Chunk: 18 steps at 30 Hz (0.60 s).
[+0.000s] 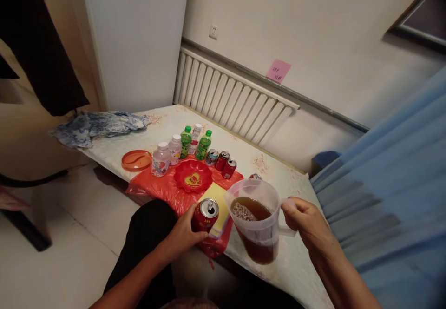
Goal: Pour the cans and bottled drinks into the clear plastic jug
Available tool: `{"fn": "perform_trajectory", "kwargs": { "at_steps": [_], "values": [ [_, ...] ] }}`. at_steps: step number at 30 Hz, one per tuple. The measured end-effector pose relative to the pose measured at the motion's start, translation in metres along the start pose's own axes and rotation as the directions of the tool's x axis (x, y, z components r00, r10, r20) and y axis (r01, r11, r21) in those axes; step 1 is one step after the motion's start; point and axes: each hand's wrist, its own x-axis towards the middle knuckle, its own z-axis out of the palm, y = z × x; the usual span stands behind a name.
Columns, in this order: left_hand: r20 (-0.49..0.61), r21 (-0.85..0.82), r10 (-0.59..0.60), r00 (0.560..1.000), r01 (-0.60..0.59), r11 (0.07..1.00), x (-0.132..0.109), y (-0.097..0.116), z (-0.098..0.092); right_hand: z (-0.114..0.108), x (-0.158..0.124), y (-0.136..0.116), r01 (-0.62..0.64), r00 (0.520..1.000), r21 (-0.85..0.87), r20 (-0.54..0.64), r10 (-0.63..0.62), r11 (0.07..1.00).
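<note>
"Over the near side of the cloth-covered table (244, 151), what does my remote view give?"

"Translucent plastic jug (258, 241), at the right hand (308, 218), which is clamped round its handle. Brown liquid (261, 207) inside, foam (240, 210) along one side. Just left of the jug: red drink can (203, 218), gripped round its side between thumb and fingers of the left hand (186, 234). Hands well apart from each other."

"Handling estimate?"

"Jug: I judge it the heavier, its load apt to slosh and twist the wrist; wall probably gives a little. I would hold the handle, with a palm beneath if it sags. Can: lighter by my guess, rigid until squeezed, thin enough to dent, slick if wet. Side grip below the rim suits it; top left clear."

"What can't I make out?"

"Jug's base: touching the cloth or not, I cannot tell. Right fingertips: hidden. Yellow pad (219, 197): partly covered by the held can. Rear can (255, 176): mostly behind the jug's rim. Held can: dark mouth beside the pull tab (210, 204), so I read it as opened; fill level not visible. Its print: too small to read."
</note>
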Motion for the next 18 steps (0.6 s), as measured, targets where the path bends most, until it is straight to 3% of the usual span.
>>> {"fn": "perform_trajectory", "kwargs": {
  "at_steps": [18],
  "values": [
    [0.025,0.103,0.037,0.999,-0.040,0.994,-0.006,0.017,0.012,-0.013,-0.022,-0.003,0.044,0.988,-0.179,0.153,-0.016,0.983]
  ]
}}
